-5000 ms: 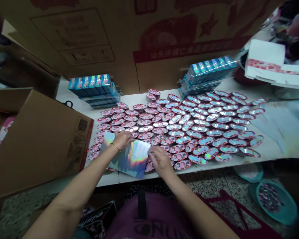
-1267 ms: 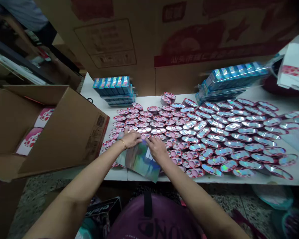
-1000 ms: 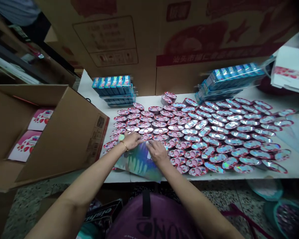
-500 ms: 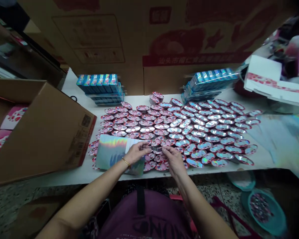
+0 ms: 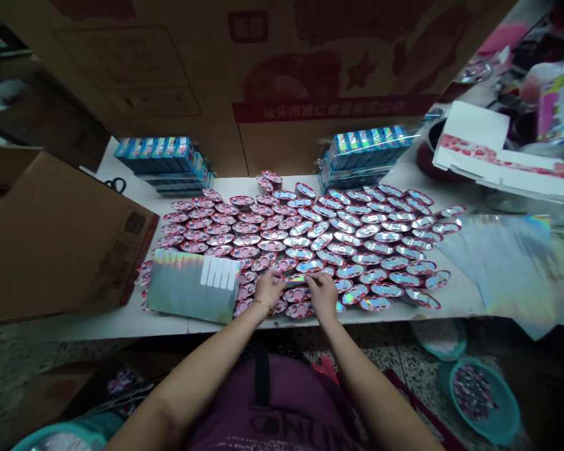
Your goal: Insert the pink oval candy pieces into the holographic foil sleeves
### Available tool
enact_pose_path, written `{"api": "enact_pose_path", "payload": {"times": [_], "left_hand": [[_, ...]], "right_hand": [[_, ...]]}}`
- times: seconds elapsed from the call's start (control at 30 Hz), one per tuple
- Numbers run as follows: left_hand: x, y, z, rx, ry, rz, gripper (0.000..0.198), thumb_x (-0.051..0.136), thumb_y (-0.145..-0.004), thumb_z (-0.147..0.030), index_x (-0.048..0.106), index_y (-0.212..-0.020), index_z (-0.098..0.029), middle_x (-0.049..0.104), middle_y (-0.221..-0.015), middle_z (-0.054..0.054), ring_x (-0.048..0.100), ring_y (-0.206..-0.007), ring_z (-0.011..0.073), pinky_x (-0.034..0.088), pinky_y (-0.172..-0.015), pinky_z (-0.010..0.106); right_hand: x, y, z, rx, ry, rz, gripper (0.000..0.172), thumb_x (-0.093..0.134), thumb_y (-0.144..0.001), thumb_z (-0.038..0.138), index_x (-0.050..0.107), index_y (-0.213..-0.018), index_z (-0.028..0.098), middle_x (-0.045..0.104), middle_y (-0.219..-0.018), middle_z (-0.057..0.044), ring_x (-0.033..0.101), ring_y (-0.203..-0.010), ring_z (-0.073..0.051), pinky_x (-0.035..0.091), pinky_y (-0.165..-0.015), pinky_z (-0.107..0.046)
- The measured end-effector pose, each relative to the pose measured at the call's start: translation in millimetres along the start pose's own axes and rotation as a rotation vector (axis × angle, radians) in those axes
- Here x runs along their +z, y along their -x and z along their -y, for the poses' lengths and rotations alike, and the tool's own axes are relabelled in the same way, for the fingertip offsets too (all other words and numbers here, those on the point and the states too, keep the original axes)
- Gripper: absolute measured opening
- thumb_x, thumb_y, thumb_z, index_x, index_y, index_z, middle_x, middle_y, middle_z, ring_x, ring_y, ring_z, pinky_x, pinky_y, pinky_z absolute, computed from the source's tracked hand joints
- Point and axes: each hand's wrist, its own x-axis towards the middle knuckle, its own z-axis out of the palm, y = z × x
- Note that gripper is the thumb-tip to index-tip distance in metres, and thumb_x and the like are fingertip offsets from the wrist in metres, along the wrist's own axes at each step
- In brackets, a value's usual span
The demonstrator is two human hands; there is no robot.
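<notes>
My left hand (image 5: 269, 290) and my right hand (image 5: 323, 293) face each other low over the rows of small oval tins. Between their pinched fingertips stretches a narrow iridescent sticker strip (image 5: 295, 281), held just above a tin. Many oval tins (image 5: 247, 240) on the left show a round pink centre on top. Those on the right, such as the tin (image 5: 375, 258), carry a shiny strip across the top. Left of my left hand, a silvery sticker sheet (image 5: 183, 285) lies on the tins, with several white bars near its right edge.
An open cardboard box (image 5: 66, 232) leans at the left, near black scissors (image 5: 117, 185). Wrapped blue packs (image 5: 157, 160) stand before a large carton (image 5: 169, 75). More silvery sheets (image 5: 512, 257) lie on the right. Below the table edge is a turquoise basin (image 5: 493, 419) of small items.
The view has swung right. My hands have moved rightward, away from the sticker sheet, and the strip between them now shines with colours. The white bars on the sheet have come into sight.
</notes>
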Motion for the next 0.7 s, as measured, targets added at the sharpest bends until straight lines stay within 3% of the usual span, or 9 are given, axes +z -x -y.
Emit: {"api": "enact_pose_path", "payload": {"times": [0.1,0.3,0.53,0.63,0.7], "left_hand": [[7.8,-3,-1,0.045,-0.255,-0.055,0.021,0.056,-0.066,-0.018,0.056,-0.087,-0.015,0.059,-0.063,-0.001,0.054,-0.059,0.0114,0.037,-0.059,0.022],[9.2,-1,-14,0.080,-0.531,-0.057,0.024,0.054,-0.069,-0.022,0.055,-0.092,-0.017,0.064,-0.075,0.005,0.059,-0.072,0.0180,0.039,-0.064,0.026],[8.5,0,-34,0.061,-0.720,0.013,0.033,0.057,-0.069,-0.026,0.050,-0.099,-0.015,0.063,-0.082,0.013,0.060,-0.079,0.0248,0.040,-0.067,0.031],[-6.1,11,-37,0.160,-0.734,0.053,0.029,0.052,-0.073,-0.026,0.051,-0.100,-0.017,0.063,-0.075,0.009,0.060,-0.073,0.0216,0.040,-0.065,0.029],[-32.2,17,-36,0.273,-0.651,0.022,0.026,0.046,-0.078,-0.029,0.051,-0.101,-0.018,0.061,-0.070,0.004,0.058,-0.067,0.0179,0.041,-0.064,0.027]], "right_hand": [[1,-4,-8,-0.117,0.217,-0.004,0.022,0.052,-0.077,0.035,0.066,-0.075,0.019,0.059,-0.075,-0.004,0.049,-0.077,-0.018,0.033,-0.072,-0.031],[1,-5,-7,-0.222,0.438,0.015,0.018,0.050,-0.079,0.031,0.064,-0.076,0.021,0.058,-0.079,-0.004,0.043,-0.078,-0.019,0.025,-0.066,-0.029],[1,-13,-6,-0.146,0.460,0.013,0.012,0.053,-0.076,0.029,0.058,-0.080,0.018,0.057,-0.077,-0.003,0.043,-0.078,-0.020,0.025,-0.066,-0.030],[-3,-13,-5,-0.198,0.472,0.030,0.012,0.050,-0.078,0.025,0.059,-0.080,0.019,0.057,-0.078,-0.004,0.044,-0.077,-0.019,0.026,-0.066,-0.029],[-8,-11,-5,-0.317,0.518,0.099,0.016,0.047,-0.080,0.021,0.062,-0.085,0.020,0.057,-0.079,-0.004,0.044,-0.077,-0.018,0.027,-0.067,-0.030]]}}
